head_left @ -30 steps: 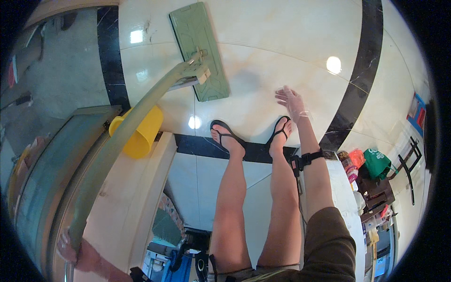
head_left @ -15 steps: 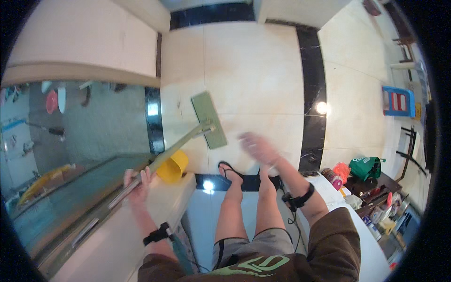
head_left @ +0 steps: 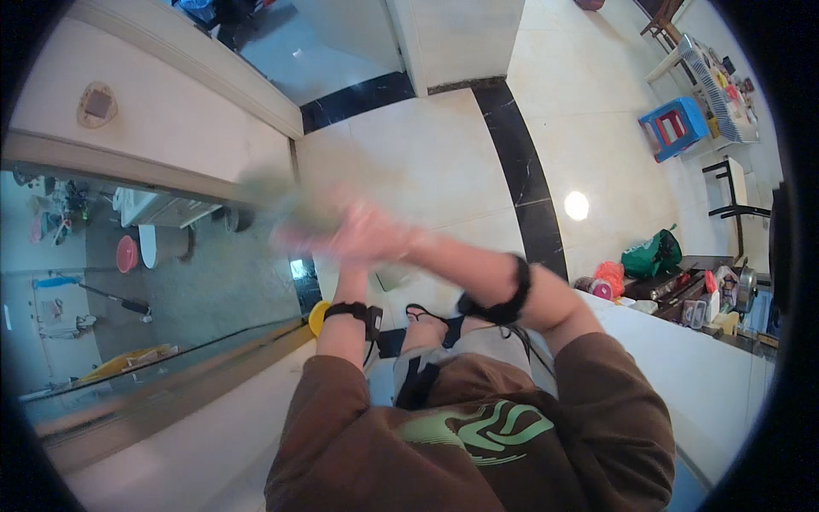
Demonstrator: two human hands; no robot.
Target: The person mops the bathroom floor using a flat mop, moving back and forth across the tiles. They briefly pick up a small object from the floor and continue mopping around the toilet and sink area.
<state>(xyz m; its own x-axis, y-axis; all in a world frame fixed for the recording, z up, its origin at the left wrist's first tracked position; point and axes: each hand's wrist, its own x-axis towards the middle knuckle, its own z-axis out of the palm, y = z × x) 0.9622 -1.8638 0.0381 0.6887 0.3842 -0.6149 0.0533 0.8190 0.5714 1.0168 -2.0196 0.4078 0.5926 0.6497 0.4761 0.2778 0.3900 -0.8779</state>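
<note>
Floor strip (head_left: 536, 183): landmark, running away past the right forearm (head_left: 461, 273)
Right grip (head_left: 371, 232): left of the strip; blur hides whether on or beside the mop (head_left: 271, 183)
Bucket (head_left: 318, 317): left of the strip's near end, partly behind the left forearm (head_left: 343, 328)
Basin (head_left: 127, 253): well left of the strip
Stool (head_left: 674, 128): right of the strip, beside the worktop (head_left: 740, 126)
Carrier bag (head_left: 653, 253): right of the strip's near end

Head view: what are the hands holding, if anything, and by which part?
Apparently a green pole at the hands, but heavy blur hides the grip: which part is held, and by which hand, cannot be told.
</note>
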